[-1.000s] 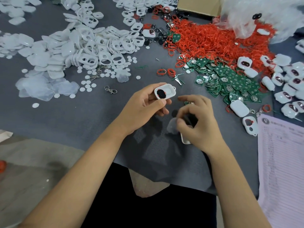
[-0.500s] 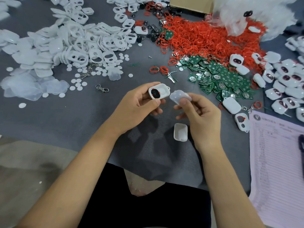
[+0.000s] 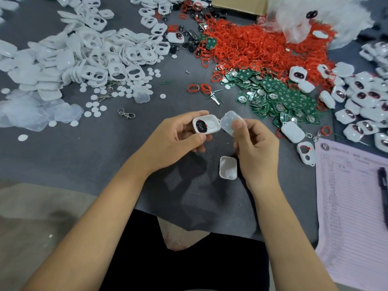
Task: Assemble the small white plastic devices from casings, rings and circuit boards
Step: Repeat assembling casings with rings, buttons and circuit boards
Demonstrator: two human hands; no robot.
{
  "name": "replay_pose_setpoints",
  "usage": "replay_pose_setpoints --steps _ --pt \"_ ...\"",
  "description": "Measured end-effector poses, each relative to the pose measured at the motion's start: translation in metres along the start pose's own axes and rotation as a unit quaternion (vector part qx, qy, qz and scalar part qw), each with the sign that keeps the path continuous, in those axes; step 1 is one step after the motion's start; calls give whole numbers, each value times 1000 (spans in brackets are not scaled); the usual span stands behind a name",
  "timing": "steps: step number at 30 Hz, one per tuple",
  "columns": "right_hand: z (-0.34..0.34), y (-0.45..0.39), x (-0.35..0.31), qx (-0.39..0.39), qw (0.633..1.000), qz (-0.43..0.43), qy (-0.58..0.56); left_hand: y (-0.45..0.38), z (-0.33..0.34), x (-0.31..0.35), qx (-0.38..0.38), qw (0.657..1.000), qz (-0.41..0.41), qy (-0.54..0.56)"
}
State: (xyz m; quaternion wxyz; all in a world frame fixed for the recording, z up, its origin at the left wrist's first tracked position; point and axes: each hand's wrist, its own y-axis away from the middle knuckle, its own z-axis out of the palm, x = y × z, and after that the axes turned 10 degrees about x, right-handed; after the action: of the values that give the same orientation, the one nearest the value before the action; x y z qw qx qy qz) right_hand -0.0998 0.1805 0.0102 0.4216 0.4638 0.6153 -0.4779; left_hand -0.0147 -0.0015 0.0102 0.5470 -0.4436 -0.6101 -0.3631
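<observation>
1. Casing [image 3: 206, 124], white, open side up, held in left hand [image 3: 174, 141] above the counter [image 3: 84, 152]; thumb below, fingers [image 3: 189, 118] curled over the far edge. Inside it: a dark oval piece with red rim at the left end, a pale round spot at the right.
2. Right hand [image 3: 257, 148] pinches a translucent cover [image 3: 231, 122] between thumb and fingers, tilted, its left edge touching or just beside the casing's right end; cannot tell which.
3. Second casing half [image 3: 228, 168] lies open side up on the counter, just below and left of the right hand, apart from both hands.
4. Red rings [image 3: 256, 47] in a big heap at the far centre-right; two loose ones [image 3: 199, 88] nearer, on bare counter.
5. Green boards [image 3: 279, 95] heaped between the ring heap and the right hand, some with silver discs.
6. White frames [image 3: 100, 57] with cut-outs piled far left; small white discs [image 3: 94, 108] scattered below them; clear covers [image 3: 31, 114] stacked at the left edge.
7. Finished white units [image 3: 361, 101] with dark windows crowd the right edge; two more [image 3: 292, 132] lie just right of the right hand, one with a red ring showing.
8. Metal clasp [image 3: 127, 114] alone on the counter, left of the left hand.
9. Printed sheet [image 3: 352, 217] at lower right, a dark pen [image 3: 383, 190] on it.
10. Clear bag [image 3: 315, 15] and cardboard box [image 3: 239, 4] at the far edge.
</observation>
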Motion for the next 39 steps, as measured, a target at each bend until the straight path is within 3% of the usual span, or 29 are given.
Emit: replay_pose_setpoints --steps 11,17,24,32,39 --pt "-1 -2 2 -12 996 21 -86 -2 1 -2 3 1000 -4 27" --pt "-2 -1 3 28 995 -82 -50 -1 2 0 -8 1000 -3 21" --pt "-3 4 0 -36 992 -118 -43 -1 2 -1 -16 999 8 40" --pt "0 1 -1 -35 993 -7 -116 -2 3 -7 -21 1000 23 -2" --pt "0 -2 6 -32 996 1 -86 0 5 -4 -17 999 26 -42"
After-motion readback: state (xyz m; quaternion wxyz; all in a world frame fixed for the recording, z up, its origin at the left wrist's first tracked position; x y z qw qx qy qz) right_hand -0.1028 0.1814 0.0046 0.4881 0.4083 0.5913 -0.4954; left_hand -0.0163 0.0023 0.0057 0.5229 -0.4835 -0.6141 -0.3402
